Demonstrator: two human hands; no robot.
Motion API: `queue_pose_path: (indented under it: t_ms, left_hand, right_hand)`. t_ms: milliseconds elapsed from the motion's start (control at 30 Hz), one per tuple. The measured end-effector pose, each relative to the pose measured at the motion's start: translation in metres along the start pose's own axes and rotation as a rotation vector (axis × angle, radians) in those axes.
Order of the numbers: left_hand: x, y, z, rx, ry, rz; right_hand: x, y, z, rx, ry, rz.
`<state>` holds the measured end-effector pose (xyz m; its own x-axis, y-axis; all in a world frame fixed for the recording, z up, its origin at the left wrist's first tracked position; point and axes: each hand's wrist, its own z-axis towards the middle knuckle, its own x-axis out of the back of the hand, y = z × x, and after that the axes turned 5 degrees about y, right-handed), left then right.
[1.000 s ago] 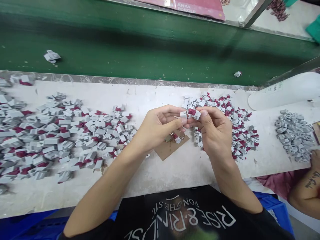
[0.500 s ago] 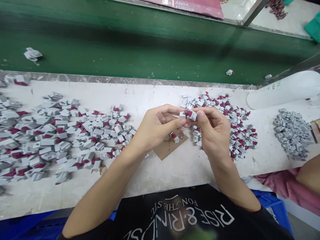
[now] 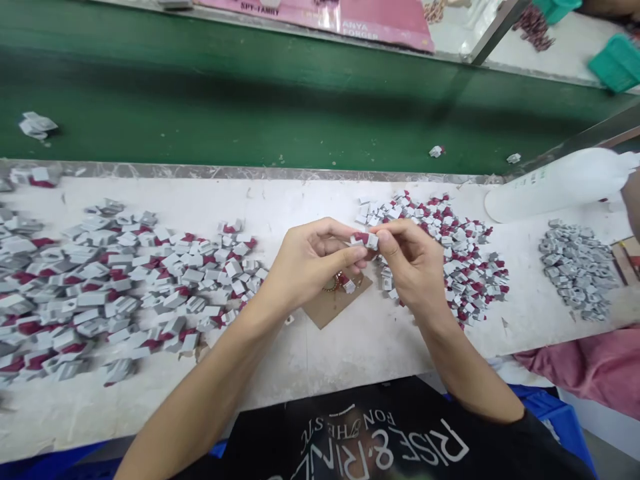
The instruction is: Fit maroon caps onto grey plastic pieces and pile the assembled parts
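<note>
Between my two hands is a small grey-and-dark-red plastic part (image 3: 365, 240). My left hand (image 3: 317, 257) pinches its left side with thumb and fingers. The fingertips of my right hand (image 3: 413, 260) close on its right end. Below them, a brown cardboard piece (image 3: 323, 313) lies on the white table, with a round metal item and another grey-and-red part partly hidden by my left hand. A large spread of similar parts (image 3: 100, 287) covers the left side. A second pile (image 3: 465, 267) sits just right of my right hand.
A pile of plain grey pieces (image 3: 577, 270) lies at the right, below a white bottle (image 3: 555, 187) on its side. Behind the table runs a green surface (image 3: 250, 107) with a few loose pieces. Pink cloth (image 3: 590, 367) and a blue crate (image 3: 560, 420) are at lower right.
The view has shifted a little. Both hands have drawn slightly left in the picture, and the held part has turned to show more of its red side. Both hands still grip it.
</note>
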<state>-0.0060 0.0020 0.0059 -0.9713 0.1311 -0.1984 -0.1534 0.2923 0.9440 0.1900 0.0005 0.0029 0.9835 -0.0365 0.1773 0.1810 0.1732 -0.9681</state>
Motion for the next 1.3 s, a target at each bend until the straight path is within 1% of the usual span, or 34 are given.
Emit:
queue_pose_path:
  t_ms: [67, 100, 133, 200, 267, 333, 400, 433, 467, 533, 600, 700, 767, 833, 900, 967, 1033, 1100, 1133, 1167, 1200, 1233, 1300]
  left_hand:
    - [0.007, 0.002, 0.009, -0.051, 0.034, 0.151]
    - [0.011, 0.004, 0.015, -0.104, 0.078, 0.254]
    - [0.016, 0.006, 0.021, -0.163, 0.134, 0.366]
    - [0.027, 0.01, 0.035, -0.248, 0.25, 0.562]
    - [0.038, 0.014, 0.049, -0.244, 0.321, 0.661]
    - [0.049, 0.018, 0.064, -0.198, 0.369, 0.685]
    - [0.056, 0.022, 0.081, -0.142, 0.427, 0.685]
    - [0.058, 0.023, 0.091, -0.115, 0.452, 0.684]
    - [0.059, 0.024, 0.101, -0.091, 0.472, 0.681]
    - [0.057, 0.026, 0.122, -0.058, 0.497, 0.682]
    - [0.054, 0.026, 0.142, -0.043, 0.52, 0.7]
    - [0.052, 0.026, 0.166, -0.017, 0.568, 0.731]
    - [0.054, 0.025, 0.177, -0.003, 0.601, 0.742]
    - [0.061, 0.023, 0.183, 0.006, 0.636, 0.754]
    - [0.07, 0.02, 0.185, -0.002, 0.65, 0.767]
    - [0.077, 0.018, 0.185, -0.01, 0.637, 0.767]
    - [0.08, 0.016, 0.18, -0.017, 0.643, 0.775]
    - [0.075, 0.015, 0.169, -0.071, 0.709, 0.817]
    - [0.07, 0.015, 0.161, -0.13, 0.729, 0.835]
    - [0.062, 0.015, 0.152, -0.207, 0.712, 0.832]
    - [0.053, 0.015, 0.141, -0.289, 0.648, 0.803]
    - [0.043, 0.016, 0.128, -0.365, 0.533, 0.739]
    - [0.023, 0.017, 0.101, -0.449, 0.248, 0.564]
  right_hand:
    - [0.004, 0.007, 0.011, -0.06, -0.08, 0.034]
    - [0.008, 0.012, 0.019, -0.084, -0.096, 0.023]
    - [0.015, 0.017, 0.029, -0.099, -0.083, -0.011]
    - [0.034, 0.029, 0.054, -0.089, 0.019, -0.136]
    - [0.059, 0.041, 0.085, -0.048, 0.164, -0.292]
    - [0.084, 0.053, 0.119, -0.039, 0.273, -0.464]
    - [0.103, 0.064, 0.153, -0.05, 0.303, -0.685]
    - [0.109, 0.069, 0.169, -0.057, 0.301, -0.777]
    - [0.112, 0.073, 0.183, -0.062, 0.296, -0.829]
    - [0.11, 0.079, 0.207, -0.066, 0.273, -0.873]
    - [0.099, 0.085, 0.224, -0.065, 0.237, -0.874]
    - [0.078, 0.094, 0.237, -0.069, 0.168, -0.926]
    - [0.067, 0.098, 0.241, -0.073, 0.138, -0.971]
    - [0.061, 0.1, 0.24, -0.072, 0.126, -0.991]
    - [0.058, 0.097, 0.234, -0.06, 0.12, -0.92]
    - [0.055, 0.089, 0.222, -0.054, 0.099, -0.722]
    - [0.051, 0.077, 0.202, -0.069, 0.068, -0.441]
    - [0.044, 0.062, 0.176, -0.101, 0.03, -0.194]
    - [0.039, 0.054, 0.163, -0.117, 0.01, -0.102]
    - [0.035, 0.046, 0.149, -0.132, -0.01, -0.028]
    - [0.03, 0.038, 0.136, -0.148, -0.03, 0.03]
    - [0.026, 0.031, 0.123, -0.163, -0.05, 0.071]
    - [0.018, 0.02, 0.099, -0.189, -0.085, 0.116]
